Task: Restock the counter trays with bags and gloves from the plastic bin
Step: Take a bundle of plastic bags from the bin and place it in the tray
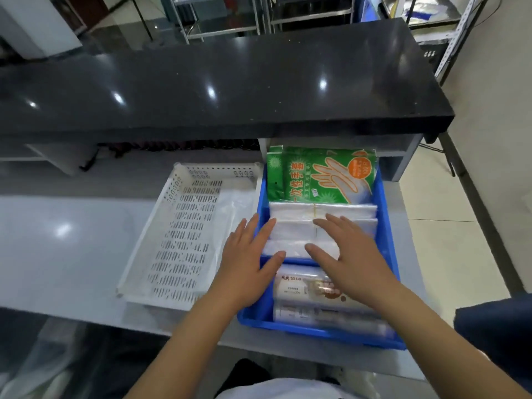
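Your left hand and right hand lie flat, fingers spread, gripping nothing, on the clear bag bundles mid-frame in the blue bin. They look light, soft and slippery: pinch one by both ends. The white tray sits left.

Bare forearms, no sleeves in view; white garment at chest

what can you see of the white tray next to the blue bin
The white tray is a shallow rectangular plastic basket, its floor and low walls pierced with rows of slots. It lies flat on the grey counter, its right side against the blue bin. It is almost empty: only thin clear plastic film lies along its right side. The left hand hovers over its near right corner.
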### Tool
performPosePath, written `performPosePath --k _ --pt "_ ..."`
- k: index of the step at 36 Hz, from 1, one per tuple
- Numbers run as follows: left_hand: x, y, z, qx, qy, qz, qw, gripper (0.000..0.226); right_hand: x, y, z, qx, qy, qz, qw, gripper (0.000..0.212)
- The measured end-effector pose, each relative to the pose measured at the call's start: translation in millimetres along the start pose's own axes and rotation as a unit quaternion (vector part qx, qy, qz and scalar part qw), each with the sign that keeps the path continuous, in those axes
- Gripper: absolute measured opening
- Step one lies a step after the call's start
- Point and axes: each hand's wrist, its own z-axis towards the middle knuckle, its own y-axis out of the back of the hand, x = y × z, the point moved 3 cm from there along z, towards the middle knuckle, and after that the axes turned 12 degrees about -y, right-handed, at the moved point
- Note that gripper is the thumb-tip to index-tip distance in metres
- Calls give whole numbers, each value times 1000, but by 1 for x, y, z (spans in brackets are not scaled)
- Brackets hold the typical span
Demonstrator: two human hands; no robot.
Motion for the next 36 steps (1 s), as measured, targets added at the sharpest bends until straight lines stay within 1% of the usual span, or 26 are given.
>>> performPosePath --k 5,9,14,17,22,25,31,36 --pt "-4 15 -70 -62 75 -16 995 66 31 -17 -26 48 59 68 995 57" --pt "1 18 -123 -109 141 -30 984 69 51 -39 -43 92 101 90 986 58" --pt "11 28 -176 -147 181 -19 972 71 83 -68 -70 147 137 63 978 61" --pt "26 34 -212 -157 224 -19 962 77 105 -89 -93 166 156 31 973 60" --pt "66 45 -285 -178 274 -54 944 79 150 -136 -138 180 183 -13 966 58" --pt "94 49 -334 -195 292 -81 933 82 177 -167 -169 194 194 -13 962 61" --pt "151 51 -424 -232 334 -115 906 87 227 -238 -212 243 208 -52 946 75" --pt "185 63 -490 -271 386 -147 869 81 274 -279 -239 266 227 -72 934 67"
